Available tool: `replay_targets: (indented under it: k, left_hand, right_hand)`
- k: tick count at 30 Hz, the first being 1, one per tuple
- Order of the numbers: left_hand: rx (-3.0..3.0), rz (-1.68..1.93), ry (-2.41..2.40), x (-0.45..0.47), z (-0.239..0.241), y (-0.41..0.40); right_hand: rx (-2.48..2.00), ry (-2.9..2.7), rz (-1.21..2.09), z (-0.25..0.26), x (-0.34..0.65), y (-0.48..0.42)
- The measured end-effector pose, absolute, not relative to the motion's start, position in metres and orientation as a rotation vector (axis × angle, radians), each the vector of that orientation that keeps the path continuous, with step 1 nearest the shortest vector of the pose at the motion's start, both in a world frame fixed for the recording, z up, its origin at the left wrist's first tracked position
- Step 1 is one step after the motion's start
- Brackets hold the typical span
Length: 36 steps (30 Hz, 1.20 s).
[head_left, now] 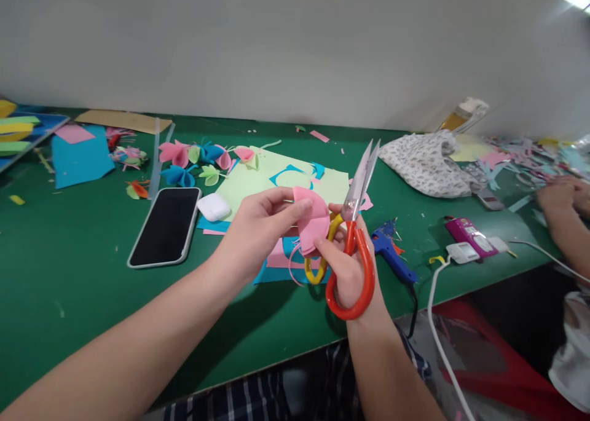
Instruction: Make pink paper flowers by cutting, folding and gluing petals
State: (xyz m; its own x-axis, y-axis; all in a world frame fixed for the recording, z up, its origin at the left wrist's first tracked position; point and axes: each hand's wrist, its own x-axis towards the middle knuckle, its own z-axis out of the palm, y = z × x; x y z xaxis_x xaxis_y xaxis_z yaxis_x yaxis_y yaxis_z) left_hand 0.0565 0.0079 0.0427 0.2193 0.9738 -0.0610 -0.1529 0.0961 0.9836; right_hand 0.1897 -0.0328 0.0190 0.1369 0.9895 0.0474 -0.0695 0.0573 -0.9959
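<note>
A rounded piece of pink paper with a crease across it is held up above the table. My left hand pinches its upper left part between thumb and fingers. My right hand steadies the paper's lower right edge with its thumb. Scissors with one red and one yellow handle hang on that same hand, blades pointing up and slightly apart, away from the paper. Beneath lie pale green sheets and blue cut-out scraps. A thin pink strip dangles under the paper.
Left of my hands lie a phone, a white earphone case and several paper flowers. A blue glue gun with its cord lies right, near a patterned cloth. Another person's hands are at far right.
</note>
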Motion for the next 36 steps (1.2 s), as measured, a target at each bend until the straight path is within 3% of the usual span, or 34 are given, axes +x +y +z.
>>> replay_targets:
  k: [20, 24, 29, 31, 36]
  left_hand:
    - [1.233, 0.84, 0.907, 0.054, 0.042, 0.012]
    - [1.17, 0.911, 1.021, 0.052, 0.04, 0.017]
    - [1.085, 1.053, 1.074, 0.043, 0.038, 0.017]
    - [1.065, 1.143, 1.116, 0.039, 0.033, 0.013]
    - [1.057, 1.194, 1.168, 0.033, 0.008, 0.003]
  right_hand:
    - [-1.108, -0.981, 1.058, 0.022, 0.204, -0.029]
    - [-1.284, -1.056, 1.084, 0.019, 0.22, -0.022]
    - [-1.821, -1.602, 0.605, 0.006, 0.241, -0.001]
    - [-1.904, -1.889, 0.502, 0.0, 0.242, 0.01]
    - [-1.926, -2.0, 0.428, -0.01, 0.231, 0.036]
